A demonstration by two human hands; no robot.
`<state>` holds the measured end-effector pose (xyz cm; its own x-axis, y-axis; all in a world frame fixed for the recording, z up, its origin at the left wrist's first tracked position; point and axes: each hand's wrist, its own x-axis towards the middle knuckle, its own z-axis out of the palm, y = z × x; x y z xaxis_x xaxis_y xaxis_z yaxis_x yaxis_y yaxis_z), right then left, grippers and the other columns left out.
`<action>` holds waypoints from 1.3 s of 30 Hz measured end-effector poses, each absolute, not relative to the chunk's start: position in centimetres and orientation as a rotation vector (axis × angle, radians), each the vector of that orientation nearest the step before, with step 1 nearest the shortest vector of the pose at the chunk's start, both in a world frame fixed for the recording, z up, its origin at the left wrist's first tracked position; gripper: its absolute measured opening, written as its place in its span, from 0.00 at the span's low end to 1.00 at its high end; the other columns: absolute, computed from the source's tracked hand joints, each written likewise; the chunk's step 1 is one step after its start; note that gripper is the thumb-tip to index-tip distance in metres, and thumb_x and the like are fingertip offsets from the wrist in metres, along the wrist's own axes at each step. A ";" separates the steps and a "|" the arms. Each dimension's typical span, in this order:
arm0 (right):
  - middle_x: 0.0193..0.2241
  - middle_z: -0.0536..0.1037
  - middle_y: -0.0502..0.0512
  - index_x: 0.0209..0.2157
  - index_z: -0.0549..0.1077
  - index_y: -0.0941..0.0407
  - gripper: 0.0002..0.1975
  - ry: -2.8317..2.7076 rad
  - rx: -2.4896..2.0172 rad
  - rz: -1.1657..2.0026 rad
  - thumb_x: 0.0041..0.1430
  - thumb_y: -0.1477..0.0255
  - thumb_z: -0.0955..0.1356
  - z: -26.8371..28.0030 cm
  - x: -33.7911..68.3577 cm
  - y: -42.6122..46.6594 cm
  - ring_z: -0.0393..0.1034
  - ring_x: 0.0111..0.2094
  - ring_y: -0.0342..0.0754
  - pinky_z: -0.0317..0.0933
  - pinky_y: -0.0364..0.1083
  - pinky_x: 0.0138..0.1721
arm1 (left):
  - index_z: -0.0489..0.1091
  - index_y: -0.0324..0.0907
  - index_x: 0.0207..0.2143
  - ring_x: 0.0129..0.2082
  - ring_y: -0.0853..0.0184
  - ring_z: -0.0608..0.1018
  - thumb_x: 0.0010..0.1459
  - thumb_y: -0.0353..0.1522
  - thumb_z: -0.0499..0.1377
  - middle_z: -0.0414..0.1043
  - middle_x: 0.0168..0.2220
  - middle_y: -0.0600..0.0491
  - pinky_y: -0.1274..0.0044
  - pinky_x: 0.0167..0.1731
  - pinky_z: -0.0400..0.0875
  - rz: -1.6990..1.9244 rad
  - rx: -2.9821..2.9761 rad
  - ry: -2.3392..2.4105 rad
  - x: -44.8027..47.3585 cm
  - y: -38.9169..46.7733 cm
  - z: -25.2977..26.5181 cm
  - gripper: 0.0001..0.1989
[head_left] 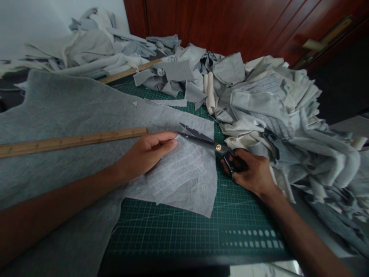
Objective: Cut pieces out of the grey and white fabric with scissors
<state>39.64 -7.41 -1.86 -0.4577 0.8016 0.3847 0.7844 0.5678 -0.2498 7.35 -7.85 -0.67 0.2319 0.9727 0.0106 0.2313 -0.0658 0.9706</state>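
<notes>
I see the right hand point(252, 171), fingers curled round black-handled scissors point(218, 147), blades parted; left of the scissors, the left hand point(150, 152), outstretched, pinches striped grey fabric point(178, 169) between its fingers.

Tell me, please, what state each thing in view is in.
Scissors: open
Right hand: closed around the scissors' handles
Large cloth: spread out
Striped cloth: lying over large cloth
Left hand: pinching striped cloth
Front ruler: flat on large cloth
Back ruler: partly covered
Mat: partly covered
Scraps: heaped
Door: cannot tell whether shut
</notes>
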 end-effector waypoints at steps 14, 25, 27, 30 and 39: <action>0.21 0.71 0.45 0.29 0.66 0.54 0.07 -2.421 -1.257 -0.004 0.51 0.75 0.70 -2.1 39.3 -7.4 0.64 0.19 0.41 0.53 0.41 0.22 | 0.78 0.38 0.47 0.27 0.72 0.68 0.67 0.36 0.56 0.73 0.31 0.54 0.80 0.25 0.61 0.923 1.643 1.197 7.3 -7.9 -0.8 0.15; 0.21 0.72 0.45 0.29 0.69 0.54 0.04 -2.424 -1.287 0.145 0.52 0.74 0.70 -1.9 39.4 -7.5 0.63 0.18 0.40 0.53 0.40 0.21 | 0.79 0.43 0.40 0.25 0.71 0.72 0.66 0.39 0.56 0.75 0.29 0.56 0.81 0.24 0.64 0.956 1.762 1.235 7.1 -7.7 -1.1 0.14; 0.20 0.72 0.45 0.28 0.68 0.54 0.05 -2.418 -1.302 0.164 0.51 0.74 0.70 -1.9 39.5 -7.5 0.62 0.18 0.39 0.53 0.40 0.21 | 0.79 0.43 0.37 0.24 0.71 0.71 0.66 0.39 0.56 0.74 0.28 0.56 0.80 0.24 0.63 0.948 1.770 1.246 7.1 -7.7 -1.0 0.14; 0.20 0.72 0.45 0.28 0.69 0.54 0.04 -2.410 -1.313 0.211 0.51 0.74 0.69 -1.8 39.5 -7.6 0.62 0.18 0.40 0.53 0.40 0.21 | 0.78 0.42 0.35 0.23 0.71 0.69 0.66 0.38 0.56 0.72 0.26 0.56 0.80 0.23 0.61 0.932 1.771 1.253 7.1 -7.8 -0.9 0.14; 0.17 0.67 0.43 0.26 0.67 0.54 0.04 -2.414 -1.302 0.233 0.48 0.77 0.66 -1.0 39.1 -7.6 0.58 0.17 0.39 0.49 0.40 0.19 | 0.75 0.41 0.30 0.22 0.72 0.67 0.65 0.37 0.57 0.67 0.22 0.58 0.81 0.21 0.60 0.933 1.765 1.246 7.2 -7.8 -0.4 0.13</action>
